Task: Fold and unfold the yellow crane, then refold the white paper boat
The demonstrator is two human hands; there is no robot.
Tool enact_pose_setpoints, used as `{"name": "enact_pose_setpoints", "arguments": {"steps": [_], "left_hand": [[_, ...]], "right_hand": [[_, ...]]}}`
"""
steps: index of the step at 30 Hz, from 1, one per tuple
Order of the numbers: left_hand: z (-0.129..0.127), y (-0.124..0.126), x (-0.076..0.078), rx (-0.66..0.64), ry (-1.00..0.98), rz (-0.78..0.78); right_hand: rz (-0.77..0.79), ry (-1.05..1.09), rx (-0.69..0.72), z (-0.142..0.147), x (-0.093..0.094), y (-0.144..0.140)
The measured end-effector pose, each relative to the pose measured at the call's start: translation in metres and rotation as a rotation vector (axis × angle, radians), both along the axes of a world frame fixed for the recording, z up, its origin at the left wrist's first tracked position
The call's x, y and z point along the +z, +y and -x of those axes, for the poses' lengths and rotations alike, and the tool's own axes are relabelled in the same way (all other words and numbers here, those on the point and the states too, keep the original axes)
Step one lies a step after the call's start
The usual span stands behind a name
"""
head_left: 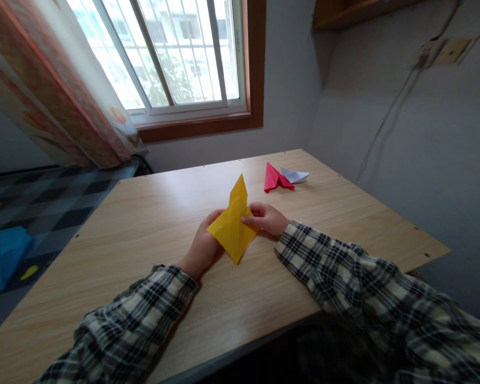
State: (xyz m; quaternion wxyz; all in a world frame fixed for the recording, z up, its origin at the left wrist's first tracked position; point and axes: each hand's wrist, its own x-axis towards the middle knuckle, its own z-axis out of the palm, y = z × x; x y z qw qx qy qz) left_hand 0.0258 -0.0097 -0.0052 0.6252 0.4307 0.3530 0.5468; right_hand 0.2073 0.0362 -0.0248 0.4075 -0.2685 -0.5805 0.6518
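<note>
Paper folding, mid-way by the look of it. Yellow paper [232, 226] held just above the table [144, 229], near its middle, already creased into a pointed, kite-like shape: narrow tip up and away from the body, broader diamond below, lower corner close to the wood. Several folds done, judging from the layered flaps and the sharp centre ridge; no finished form recognisable yet, so likely more creasing left.

Left hand [202, 248] at the sheet's left edge, fingers mostly hidden behind the paper, apparently closed on it from beneath. Right hand [266, 217] at the right edge, thumb and forefinger pinched on the flap near the centre line. Both wrists in checked sleeves, forearms resting on or just over the tabletop.

Farther back on the table, well apart from the hands: red folded piece [275, 178] and white folded piece [296, 175], touching or nearly so, both lying flat. Judged complete or set aside, being untouched; exact shapes too small to tell.

Window [172, 53] with bars behind the table, patterned curtain [56, 90] drawn to the left. Blue object [2, 256] on the checked floor at far left.
</note>
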Motion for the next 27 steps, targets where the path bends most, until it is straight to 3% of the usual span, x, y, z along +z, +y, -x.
{"name": "enact_pose_setpoints", "arguments": {"steps": [11,21,27], "left_hand": [[0.0012,-0.0029,-0.0013,-0.100,0.056,-0.034],[0.0046,0.0044,0.0009,-0.177,-0.030,0.058],[0.0058,-0.0006,0.0019,-0.252,0.017,-0.002]], "right_hand": [[0.071,0.061,-0.022,0.0015,0.0039,-0.0019],[0.066,0.071,-0.043,0.0018,0.0013,-0.0006],[0.046,0.059,-0.050,0.0002,-0.0002,0.0015]]}}
